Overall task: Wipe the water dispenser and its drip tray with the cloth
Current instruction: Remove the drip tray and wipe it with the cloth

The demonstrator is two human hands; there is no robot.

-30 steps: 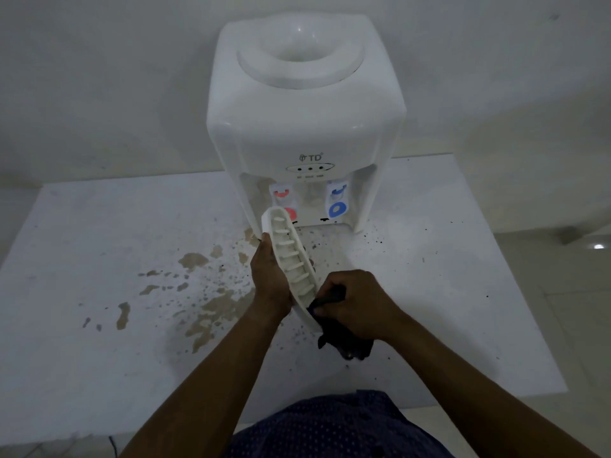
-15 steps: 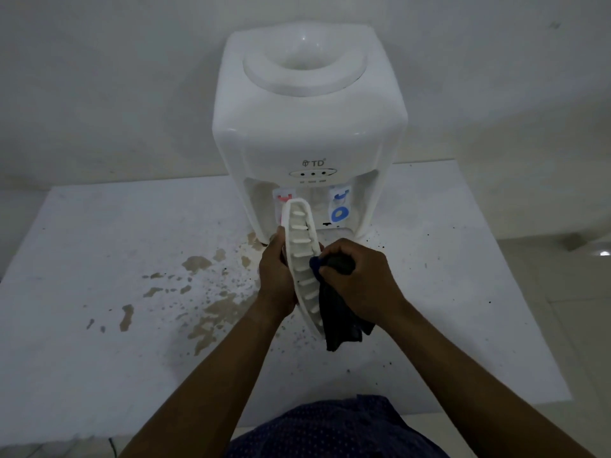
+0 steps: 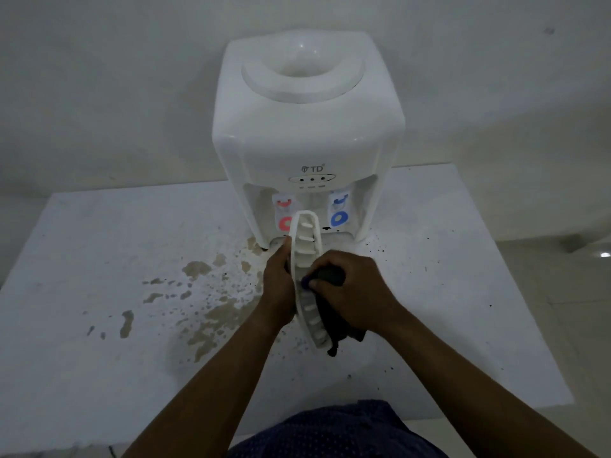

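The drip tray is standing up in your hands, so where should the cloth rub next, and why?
Probably slide the cloth down the slats. The left hand holds the drip tray on edge in front of the water dispenser, and the right hand presses the cloth at its middle, so the lower slats, near the hanging cloth end, seem next.

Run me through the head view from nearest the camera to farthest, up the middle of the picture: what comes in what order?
Dark dotted shirt → dark cloth in the right hand against the drip tray, which the left hand holds on edge → red tap and blue tap → water dispenser → wall.
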